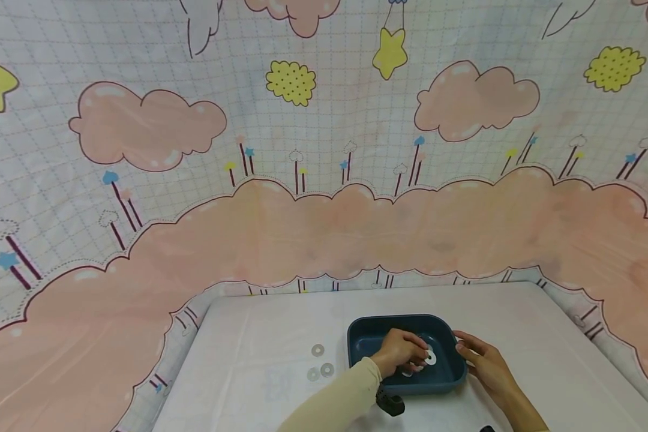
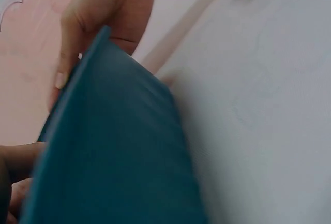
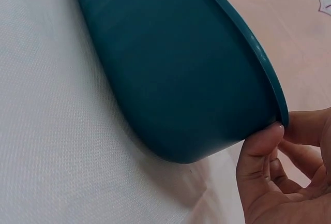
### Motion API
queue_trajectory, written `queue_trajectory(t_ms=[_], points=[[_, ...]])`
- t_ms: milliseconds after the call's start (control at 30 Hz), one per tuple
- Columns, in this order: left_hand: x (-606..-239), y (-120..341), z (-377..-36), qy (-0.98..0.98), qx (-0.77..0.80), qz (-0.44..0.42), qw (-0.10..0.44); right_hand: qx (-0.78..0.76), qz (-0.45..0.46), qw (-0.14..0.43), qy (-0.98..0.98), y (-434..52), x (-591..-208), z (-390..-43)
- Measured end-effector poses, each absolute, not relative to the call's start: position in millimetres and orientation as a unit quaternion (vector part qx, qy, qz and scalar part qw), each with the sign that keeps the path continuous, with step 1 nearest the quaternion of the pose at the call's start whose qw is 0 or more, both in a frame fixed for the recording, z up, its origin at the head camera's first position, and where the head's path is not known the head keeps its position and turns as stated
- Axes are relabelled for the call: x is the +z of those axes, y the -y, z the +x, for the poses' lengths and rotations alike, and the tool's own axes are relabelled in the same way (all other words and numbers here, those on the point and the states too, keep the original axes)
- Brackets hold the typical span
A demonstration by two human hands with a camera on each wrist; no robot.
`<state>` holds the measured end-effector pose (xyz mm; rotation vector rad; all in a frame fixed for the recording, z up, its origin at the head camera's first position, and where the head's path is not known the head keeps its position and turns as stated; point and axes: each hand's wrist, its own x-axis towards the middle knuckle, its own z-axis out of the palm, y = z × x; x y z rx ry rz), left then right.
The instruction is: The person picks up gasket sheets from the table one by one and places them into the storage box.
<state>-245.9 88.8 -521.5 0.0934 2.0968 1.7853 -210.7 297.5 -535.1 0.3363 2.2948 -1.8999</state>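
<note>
A dark blue rectangular tub (image 1: 445, 384) sits on the white table. Inside it, my left hand (image 1: 402, 351) has its fingers curled, pinching a pale metal washer (image 1: 431, 358) at the fingertips. Another washer (image 1: 407, 374) shows partly beneath that hand, on the tub floor. My right hand (image 1: 483, 363) grips the tub's right end at the rim. In the right wrist view, the right thumb (image 3: 264, 138) presses just under the lip, with the fingers curled by the rim. The left wrist view mostly shows the tub's outer wall (image 2: 124, 141), which hides much of the left hand.
Left of the tub, three flat washers lie on the table: one farther back (image 1: 317, 350) and a close pair, with one washer (image 1: 327, 369) on the right. A cloth (image 1: 324, 234) printed with clouds and stars hangs behind the table (image 1: 237, 372).
</note>
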Motion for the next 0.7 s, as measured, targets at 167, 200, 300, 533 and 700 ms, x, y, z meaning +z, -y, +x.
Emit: queue_trajectory(t_ms=[167,200,300,533,700], points=[[-528.1,-93.8,-245.8,-0.745,0.633,0.03,0.208,-0.632,0.111,0.071,-0.764,-298.2,-535.5,-210.0],[-529.1,-95.0,-245.7,-0.743,0.634,0.032,0.211,-0.632,0.112,0.071,-0.763,-298.3,-535.6,-209.7],[-530.7,-96.8,-245.0,-0.744,0.632,0.036,0.217,-0.632,0.114,0.071,-0.763,-298.4,-535.6,-209.8],[-529.9,-95.7,-241.0,-0.768,0.598,0.032,0.229,-0.635,0.119,0.074,-0.759,-298.5,-534.9,-210.0],[-531.3,-93.6,-240.3,-0.765,0.598,0.041,0.236,-0.637,0.115,0.074,-0.759,-297.0,-534.5,-209.2]])
